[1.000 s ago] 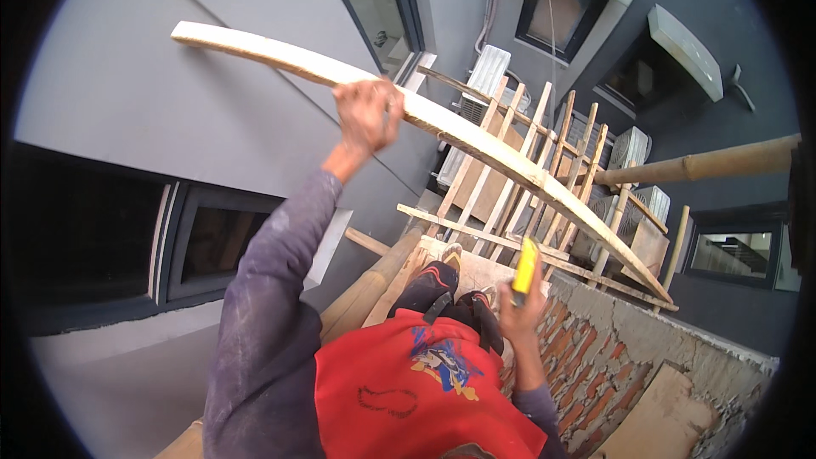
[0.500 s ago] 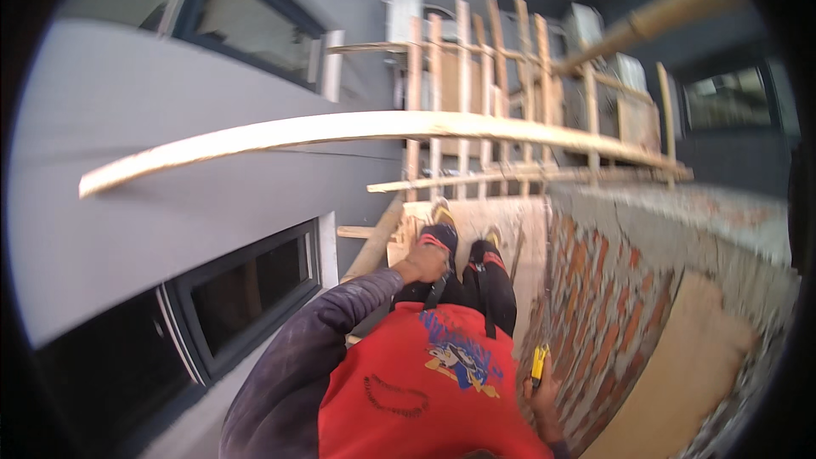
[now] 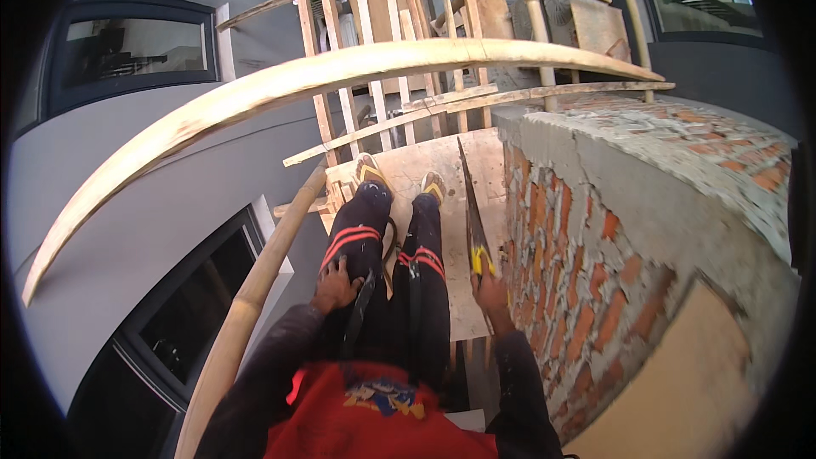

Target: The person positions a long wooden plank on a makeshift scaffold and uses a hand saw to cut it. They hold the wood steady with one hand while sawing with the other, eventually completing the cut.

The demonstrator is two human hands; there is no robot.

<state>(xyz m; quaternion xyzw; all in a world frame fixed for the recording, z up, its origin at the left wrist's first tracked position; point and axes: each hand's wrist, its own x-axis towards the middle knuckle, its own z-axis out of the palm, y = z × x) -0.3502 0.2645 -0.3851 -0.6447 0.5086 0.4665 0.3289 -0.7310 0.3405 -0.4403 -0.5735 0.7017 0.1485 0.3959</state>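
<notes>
My right hand grips the yellow handle of a hand saw. Its long, dark blade points away from me over the plywood, beside my right leg. My left hand lies on my left thigh with its fingers spread, holding nothing. Ahead of my feet, a long pale wooden plank spans from the left wall side to the right. A thinner wooden strip lies crosswise just below it.
I stand on a plywood platform. A rough brick wall rises close on my right, with a board leaning against it. A bamboo pole runs along my left. Upright wooden slats stand ahead, near windows in grey walls.
My right hand has come forward and up with the saw, and the blade now shows. My left hand rests on the thigh instead of near the knee. The whole view has shifted.
</notes>
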